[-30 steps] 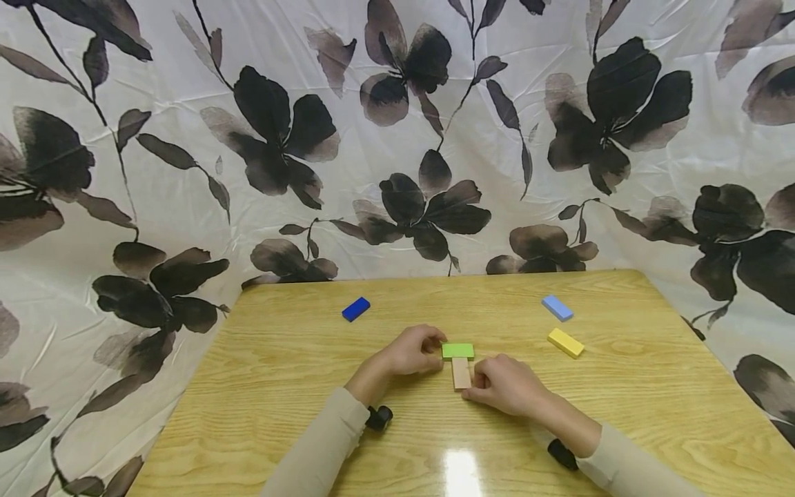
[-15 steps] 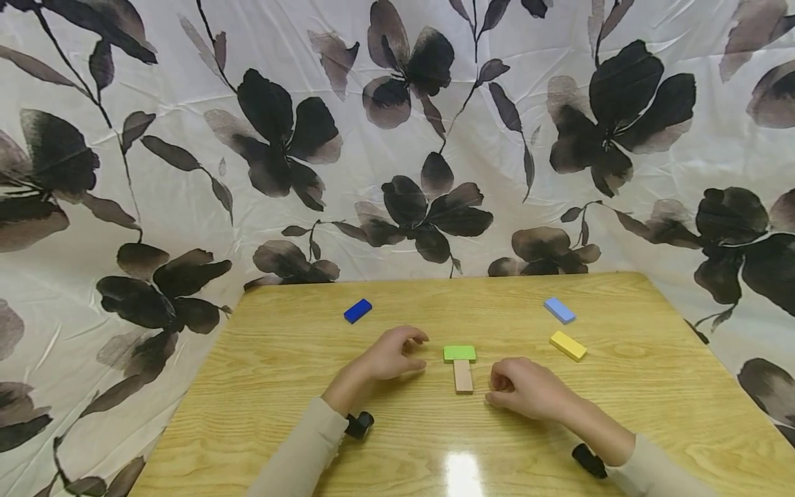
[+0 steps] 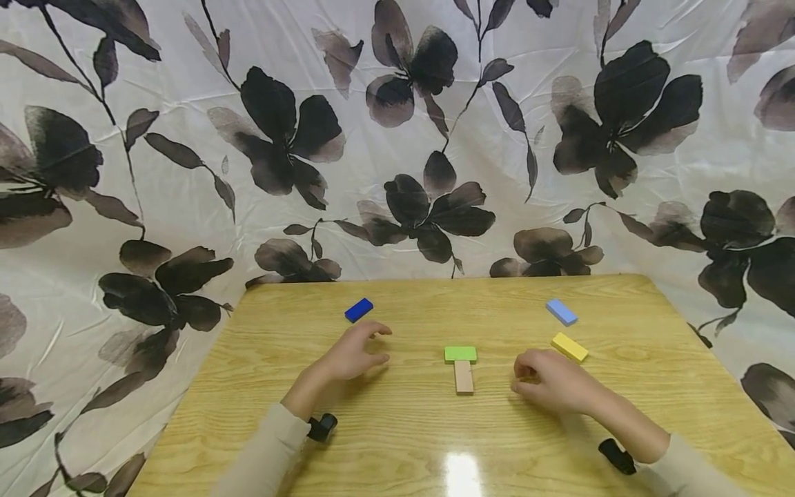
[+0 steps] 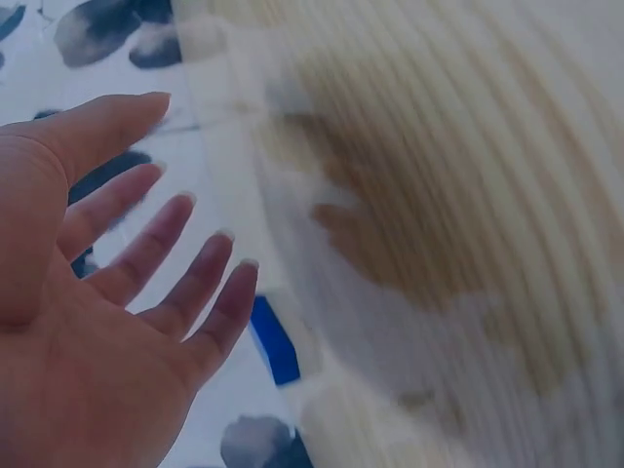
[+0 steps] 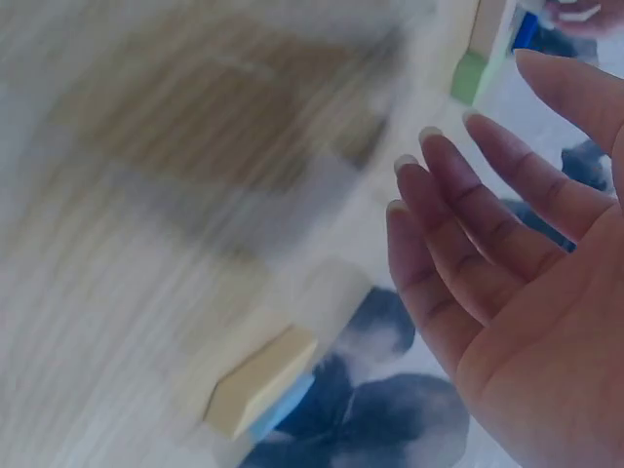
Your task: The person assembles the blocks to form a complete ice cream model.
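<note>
A green block (image 3: 460,355) and a plain wooden block (image 3: 464,377) lie end to side in a T shape at the middle of the table. My left hand (image 3: 352,353) is off to their left with fingers extended and nothing in them; the dark blue block (image 3: 359,310) lies just beyond it. To the right of the T, my right hand (image 3: 549,378) holds nothing, its fingers loosely bent in the right wrist view. The yellow block (image 3: 569,347) lies right behind that hand, with the light blue block (image 3: 562,312) farther back.
The wooden table (image 3: 397,442) ends at a back edge against a white cloth (image 3: 348,241) printed with dark flowers. Each wrist wears a small black camera, the left wrist camera (image 3: 323,428) and the right wrist camera (image 3: 617,456).
Both hands have left the blocks and moved apart, the left hand to the left and the right hand to the right. The green and wooden blocks stay together in their T.
</note>
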Available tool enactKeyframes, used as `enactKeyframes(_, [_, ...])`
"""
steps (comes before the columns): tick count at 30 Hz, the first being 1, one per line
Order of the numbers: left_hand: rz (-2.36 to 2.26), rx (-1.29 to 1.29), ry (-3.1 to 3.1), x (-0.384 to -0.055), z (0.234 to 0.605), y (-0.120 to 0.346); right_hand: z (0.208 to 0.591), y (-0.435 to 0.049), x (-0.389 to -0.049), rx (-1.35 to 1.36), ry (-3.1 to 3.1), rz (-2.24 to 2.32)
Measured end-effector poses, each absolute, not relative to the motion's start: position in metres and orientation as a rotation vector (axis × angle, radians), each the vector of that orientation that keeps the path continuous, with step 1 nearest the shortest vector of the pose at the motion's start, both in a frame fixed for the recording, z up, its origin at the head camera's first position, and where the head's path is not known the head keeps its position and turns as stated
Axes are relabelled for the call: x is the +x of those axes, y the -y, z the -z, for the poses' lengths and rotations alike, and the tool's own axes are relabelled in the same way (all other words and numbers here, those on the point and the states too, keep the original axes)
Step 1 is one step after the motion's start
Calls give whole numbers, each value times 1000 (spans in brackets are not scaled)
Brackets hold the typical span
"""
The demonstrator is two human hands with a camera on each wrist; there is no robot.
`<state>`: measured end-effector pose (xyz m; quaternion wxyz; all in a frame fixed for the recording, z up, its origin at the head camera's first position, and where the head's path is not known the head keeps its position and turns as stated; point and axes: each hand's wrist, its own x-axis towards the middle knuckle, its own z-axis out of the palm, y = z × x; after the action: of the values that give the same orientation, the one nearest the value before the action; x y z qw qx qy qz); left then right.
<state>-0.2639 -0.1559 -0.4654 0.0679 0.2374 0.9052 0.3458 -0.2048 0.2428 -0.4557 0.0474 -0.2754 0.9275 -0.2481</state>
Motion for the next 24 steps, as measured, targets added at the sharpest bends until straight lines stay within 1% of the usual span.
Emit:
enactKeyframes(15, [-1076, 552, -2853, -274, 464, 202, 441, -285, -214, -734, -3011, 712])
enactKeyframes(24, [-1145, 374, -2854, -285, 475, 214, 450, -303, -221, -567, -3066, 722])
